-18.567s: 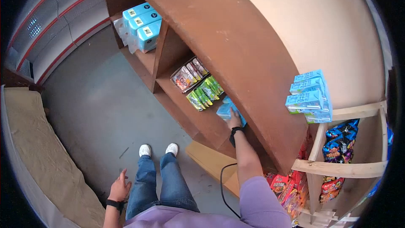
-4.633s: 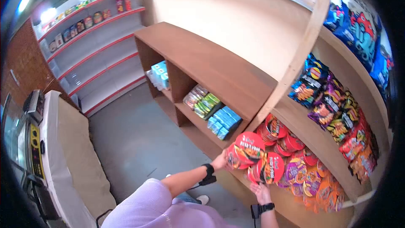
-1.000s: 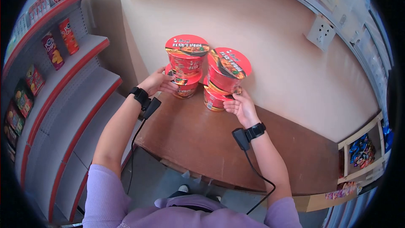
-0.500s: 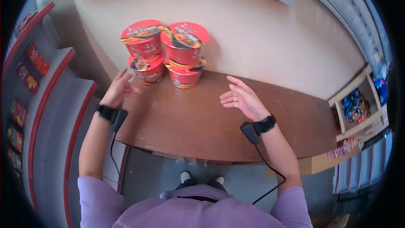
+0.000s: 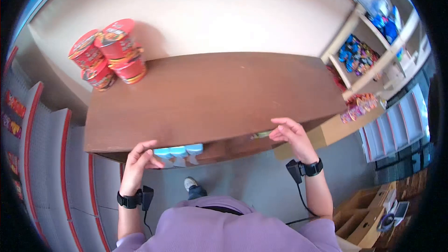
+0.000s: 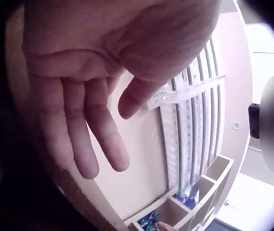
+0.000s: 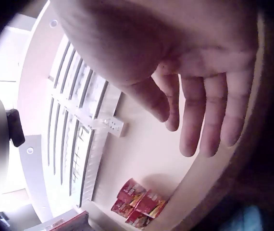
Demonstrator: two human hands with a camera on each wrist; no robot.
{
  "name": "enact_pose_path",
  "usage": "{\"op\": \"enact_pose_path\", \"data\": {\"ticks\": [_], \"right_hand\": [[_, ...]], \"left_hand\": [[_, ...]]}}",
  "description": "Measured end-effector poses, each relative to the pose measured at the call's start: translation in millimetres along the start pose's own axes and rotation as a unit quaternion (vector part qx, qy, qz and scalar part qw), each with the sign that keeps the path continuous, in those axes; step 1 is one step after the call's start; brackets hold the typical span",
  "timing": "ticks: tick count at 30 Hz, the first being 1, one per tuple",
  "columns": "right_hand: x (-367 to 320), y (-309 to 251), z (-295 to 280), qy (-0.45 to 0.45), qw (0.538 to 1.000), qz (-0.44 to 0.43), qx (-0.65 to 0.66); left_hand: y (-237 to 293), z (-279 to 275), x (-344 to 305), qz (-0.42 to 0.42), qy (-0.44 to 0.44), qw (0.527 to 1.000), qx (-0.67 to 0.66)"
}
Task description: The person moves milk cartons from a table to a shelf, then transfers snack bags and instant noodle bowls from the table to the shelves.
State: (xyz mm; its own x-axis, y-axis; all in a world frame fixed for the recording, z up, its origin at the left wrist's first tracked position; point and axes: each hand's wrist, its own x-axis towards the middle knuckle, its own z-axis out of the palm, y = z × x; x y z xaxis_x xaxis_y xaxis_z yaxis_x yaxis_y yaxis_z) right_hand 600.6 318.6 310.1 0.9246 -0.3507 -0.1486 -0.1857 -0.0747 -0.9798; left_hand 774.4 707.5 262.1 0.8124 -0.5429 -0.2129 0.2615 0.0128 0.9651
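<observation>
Noodle tubs (image 5: 114,49) stand piled two-high, lids up, long axis vertical — left hand (image 5: 136,164) and right hand (image 5: 296,141) relaxed, empty.

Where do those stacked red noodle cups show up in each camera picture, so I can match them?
Head: the red noodle cups are at upper left, on the far left end of the brown cabinet top.
Left wrist: not seen in this picture.
Right wrist: bottom centre, below the right hand.
Shared landmark: the plain pale wall, behind the hand in both wrist views.
</observation>
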Motion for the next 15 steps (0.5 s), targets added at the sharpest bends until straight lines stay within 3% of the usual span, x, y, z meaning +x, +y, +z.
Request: {"op": "enact_pose_path", "data": {"ticks": [7,9,10,12,15], "right_hand": [[-176.1,104.3,-106.3,0.140,0.989,0.035,0.021],[-229.0,134.4,-131.5,0.245,0.964,0.072,0.077],[-252.6,144.2,-140.8,0.251,0.962,0.076,0.080],[-295.8,159.3,-155.0,0.346,0.920,0.071,0.169],[-340.8,177.3,-179.9,0.386,0.897,0.072,0.205]], "left_hand": [[-78.4,136.8,-18.8,-0.049,-0.103,0.993,0.030],[-93.2,181.4,-25.1,-0.075,-0.166,0.983,0.036],[-107.8,199.7,-24.2,-0.081,-0.206,0.974,0.051],[-112.7,245.7,-30.4,-0.082,-0.254,0.958,0.106],[-132.0,296.7,-32.1,-0.075,-0.319,0.936,0.129]]}}
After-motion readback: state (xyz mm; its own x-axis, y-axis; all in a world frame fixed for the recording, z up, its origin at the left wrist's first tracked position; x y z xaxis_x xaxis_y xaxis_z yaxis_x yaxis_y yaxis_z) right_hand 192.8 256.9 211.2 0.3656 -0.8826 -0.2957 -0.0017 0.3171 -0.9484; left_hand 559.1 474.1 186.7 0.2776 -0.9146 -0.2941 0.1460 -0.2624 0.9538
